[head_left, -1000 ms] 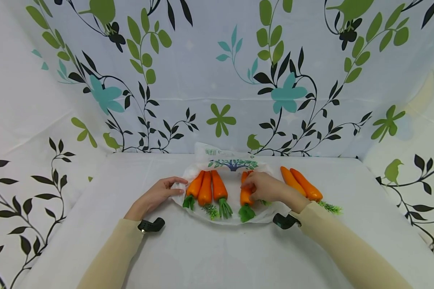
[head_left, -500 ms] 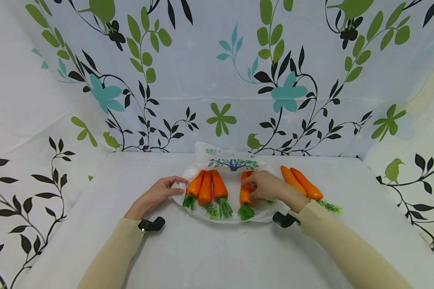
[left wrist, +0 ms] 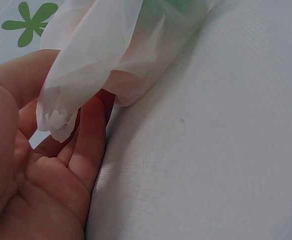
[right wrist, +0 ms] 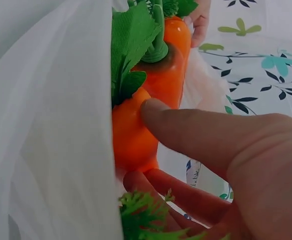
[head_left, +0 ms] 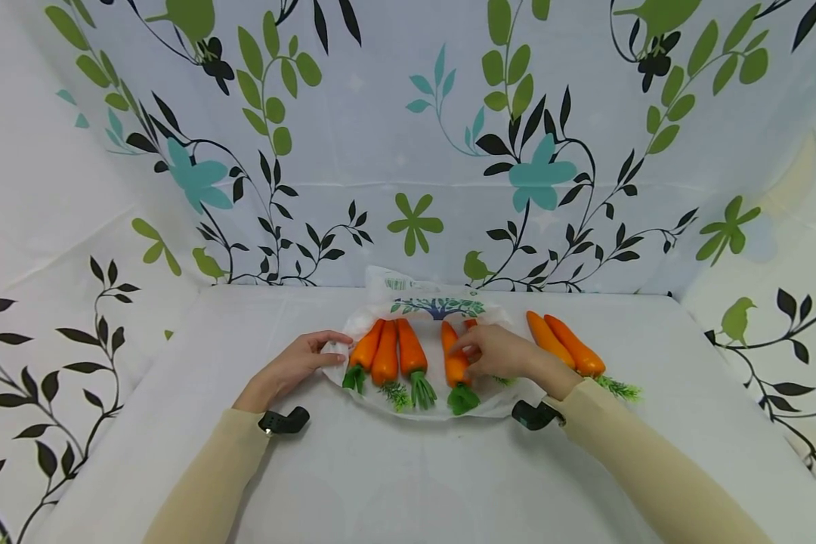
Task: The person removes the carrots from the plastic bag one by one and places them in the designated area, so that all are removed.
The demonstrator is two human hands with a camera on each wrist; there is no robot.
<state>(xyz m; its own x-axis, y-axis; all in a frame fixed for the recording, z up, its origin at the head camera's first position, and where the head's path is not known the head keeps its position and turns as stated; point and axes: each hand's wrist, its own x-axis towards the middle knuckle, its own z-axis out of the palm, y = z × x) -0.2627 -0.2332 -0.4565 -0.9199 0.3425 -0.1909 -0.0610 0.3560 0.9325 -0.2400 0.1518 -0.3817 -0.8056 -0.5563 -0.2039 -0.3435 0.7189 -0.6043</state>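
Note:
A white plastic bag [head_left: 426,296] with a printed tree lies open on the table. Its left edge is pinched by my left hand [head_left: 304,363]; in the left wrist view, thumb and fingers stand on either side of the crumpled film [left wrist: 93,60]. Inside the bag, three carrots [head_left: 384,359] lie side by side at the left, leafy ends toward me. My right hand [head_left: 502,352] holds another carrot [head_left: 454,364], its thumb [right wrist: 173,122] on the orange body and fingertips against the side. Behind that hand shows the tip of one more carrot [head_left: 471,323], mostly hidden.
Two more carrots [head_left: 576,347] lie on the white table [head_left: 408,476] right of the bag, partly behind the right forearm. A patterned cloth [head_left: 353,151] hangs behind the table.
The carrot in my right hand has tilted, its tip shifting left, and the tip of the carrot behind it shows separately. My left hand stays on the bag's edge.

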